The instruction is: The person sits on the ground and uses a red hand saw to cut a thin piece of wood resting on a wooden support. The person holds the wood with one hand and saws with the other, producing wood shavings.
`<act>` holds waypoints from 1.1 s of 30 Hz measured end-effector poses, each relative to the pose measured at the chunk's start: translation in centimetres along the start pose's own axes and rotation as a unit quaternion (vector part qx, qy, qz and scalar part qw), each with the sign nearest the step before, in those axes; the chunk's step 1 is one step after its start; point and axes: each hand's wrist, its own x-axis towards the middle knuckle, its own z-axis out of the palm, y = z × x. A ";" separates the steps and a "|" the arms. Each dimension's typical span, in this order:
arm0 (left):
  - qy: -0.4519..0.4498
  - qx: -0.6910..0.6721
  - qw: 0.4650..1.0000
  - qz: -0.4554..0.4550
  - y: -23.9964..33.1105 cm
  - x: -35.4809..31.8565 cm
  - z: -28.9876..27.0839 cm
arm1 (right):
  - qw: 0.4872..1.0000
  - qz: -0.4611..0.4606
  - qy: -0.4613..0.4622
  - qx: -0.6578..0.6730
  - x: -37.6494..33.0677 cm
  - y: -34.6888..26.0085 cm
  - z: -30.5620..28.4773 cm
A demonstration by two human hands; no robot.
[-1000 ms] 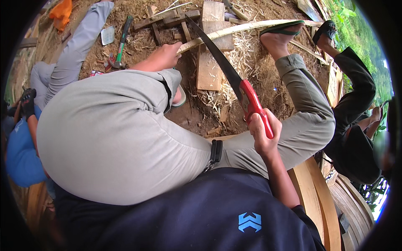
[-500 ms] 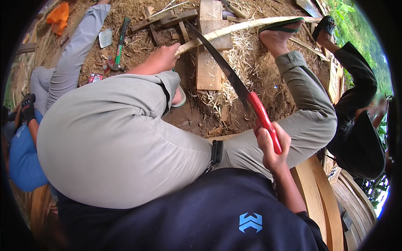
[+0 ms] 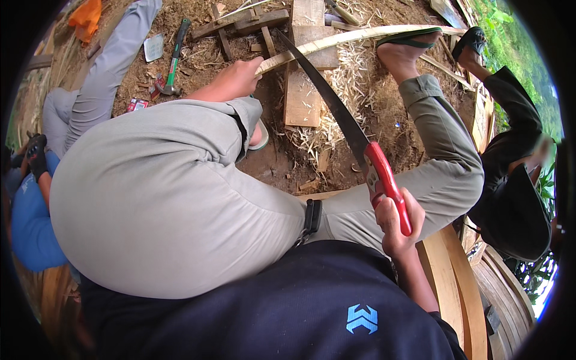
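Head view: right hand point(image 3: 399, 223) grips a red-handled pruning saw point(image 3: 358, 139), its blade point(image 3: 324, 96) crossing a pale wooden strip point(image 3: 324, 43) above a timber block point(image 3: 303, 99); the left hand point(image 3: 239, 78), fingers closed, clasps the strip's left end; the strip looks light, springy and best held there.

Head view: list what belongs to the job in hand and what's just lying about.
In use:
red-handled saw, in the right hand
pale wood strip, in the left hand
plank beneath the strip

Lying about, apparently:
green-handled hammer
crumpled orange item
wood shavings
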 end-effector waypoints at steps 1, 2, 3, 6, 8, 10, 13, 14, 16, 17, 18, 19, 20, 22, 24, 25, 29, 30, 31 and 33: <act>0.002 -0.001 1.000 -0.001 0.0 0.0 -0.1 | 1.000 0.010 -0.002 0.004 0.6 -0.1 0.5; 0.003 -0.001 1.000 -0.002 0.0 -0.1 -0.1 | 1.000 0.019 -0.003 0.008 1.6 -0.2 1.0; 0.005 -0.003 1.000 -0.001 0.1 -0.1 -0.1 | 1.000 0.020 -0.008 0.020 2.7 0.2 1.8; 0.004 -0.003 1.000 0.011 0.2 -0.3 -0.3 | 1.000 0.010 -0.008 0.015 3.6 0.7 2.8; 0.001 -0.006 1.000 0.006 0.2 -0.3 -0.5 | 1.000 0.017 -0.011 -0.009 1.8 -0.1 1.6; 0.000 -0.009 1.000 0.003 0.3 -0.4 -0.3 | 1.000 0.019 -0.006 0.010 -0.2 0.0 -0.1; -0.005 -0.015 1.000 0.003 0.3 -0.2 -0.5 | 0.995 0.072 0.008 0.065 0.3 -1.4 0.1; -0.003 -0.014 1.000 0.004 0.3 -0.2 -0.5 | 0.995 0.067 0.003 0.069 1.6 -0.9 1.1; 0.001 -0.014 1.000 0.010 0.1 0.0 -0.4 | 0.996 0.058 -0.006 0.073 4.2 0.3 2.9; -0.003 -0.014 1.000 0.011 0.2 0.0 -0.3 | 0.997 0.048 -0.008 0.063 4.2 0.0 3.3; -0.006 -0.011 1.000 0.012 0.3 0.0 -0.4 | 0.998 0.036 -0.010 0.052 4.4 -0.2 3.4; -0.009 -0.009 1.000 0.007 0.2 -0.3 -0.4 | 1.000 0.018 -0.022 0.012 3.7 -0.3 2.9; -0.009 -0.003 1.000 0.001 0.2 -0.4 -0.5 | 1.000 0.012 -0.019 -0.004 2.7 -1.3 2.4; -0.010 0.002 1.000 -0.009 0.2 -0.4 -0.4 | 0.999 -0.002 -0.029 -0.035 0.4 -1.7 0.9; -0.007 -0.001 1.000 -0.009 0.1 -0.2 -0.3 | 0.999 -0.022 -0.024 -0.033 -0.2 -0.8 0.5; -0.006 -0.003 1.000 -0.004 0.1 0.1 -0.3 | 0.999 -0.022 -0.018 -0.023 0.4 -0.1 1.0; 0.001 0.010 1.000 -0.007 0.8 -0.2 -0.6 | 1.000 -0.021 -0.016 -0.002 3.9 1.5 3.7; -0.002 0.012 1.000 -0.010 0.8 -0.3 -0.5 | 1.000 -0.019 -0.012 0.011 4.0 1.8 4.0; -0.005 0.010 1.000 -0.016 0.8 -0.4 -0.5 | 1.000 -0.018 -0.017 -0.004 3.5 1.3 3.5; -0.011 0.006 1.000 -0.016 1.0 -0.2 -0.8 | 1.000 0.005 -0.022 0.004 0.9 0.1 1.6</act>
